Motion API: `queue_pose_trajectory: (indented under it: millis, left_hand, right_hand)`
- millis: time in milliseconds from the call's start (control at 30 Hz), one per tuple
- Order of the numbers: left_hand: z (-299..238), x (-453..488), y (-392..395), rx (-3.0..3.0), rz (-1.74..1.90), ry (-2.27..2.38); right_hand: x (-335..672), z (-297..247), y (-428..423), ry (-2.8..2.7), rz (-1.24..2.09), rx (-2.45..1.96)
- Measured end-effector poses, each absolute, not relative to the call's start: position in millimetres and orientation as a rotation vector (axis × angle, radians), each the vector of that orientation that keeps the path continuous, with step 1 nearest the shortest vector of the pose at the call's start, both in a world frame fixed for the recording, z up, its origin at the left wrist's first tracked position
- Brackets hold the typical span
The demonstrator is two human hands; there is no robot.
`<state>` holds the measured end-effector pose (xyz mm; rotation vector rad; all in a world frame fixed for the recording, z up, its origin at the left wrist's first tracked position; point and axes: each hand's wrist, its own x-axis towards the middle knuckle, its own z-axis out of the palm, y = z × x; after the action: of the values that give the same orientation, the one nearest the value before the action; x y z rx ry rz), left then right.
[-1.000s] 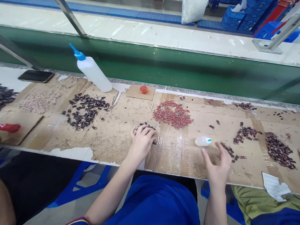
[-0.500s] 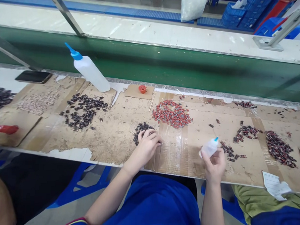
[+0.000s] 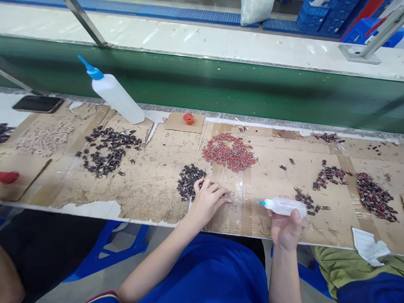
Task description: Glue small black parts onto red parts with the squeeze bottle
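Note:
My right hand (image 3: 287, 229) grips a small translucent squeeze bottle (image 3: 286, 206). The bottle lies nearly level, its blue tip pointing left toward my other hand. My left hand (image 3: 208, 198) is at the right edge of a pile of small black parts (image 3: 189, 180), palm down, with its fingers bent and drawn together. Anything between those fingertips is too small to make out. Beyond the hands lies a heap of small red and black pieces (image 3: 229, 152).
A large white bottle with a blue nozzle (image 3: 119, 98) leans at the back left. A red cap (image 3: 188, 118) sits on a cardboard scrap. More black parts (image 3: 108, 152) lie left, red-black piles (image 3: 376, 197) right. People sit on both sides.
The squeeze bottle has tipped from upright-slanted to nearly level, tip now leftward. My left hand has shifted slightly right and toward me, off the black pile's middle.

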<state>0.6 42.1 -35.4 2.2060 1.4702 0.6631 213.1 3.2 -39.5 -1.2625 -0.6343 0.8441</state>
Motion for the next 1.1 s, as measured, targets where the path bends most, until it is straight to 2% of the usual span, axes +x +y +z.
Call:
queue_pose_trajectory:
  millis: [167,400,667,1100]
  left_hand:
    - [-33,-13,45,2.174,0.689,1.530]
    - [-39,-22,57,2.334,0.656,1.268]
    - [-40,-17,51,2.226,0.689,1.320]
    - [-49,-15,52,2.171,0.798,1.377]
  right_hand:
    - [195,-39,9,-0.611,0.911,-1.259]
    - [181,-40,11,-0.646,0.915,-1.362]
    - [167,-37,14,-0.775,0.782,-1.545]
    - [161,-34,17,-0.931,0.800,-1.621]
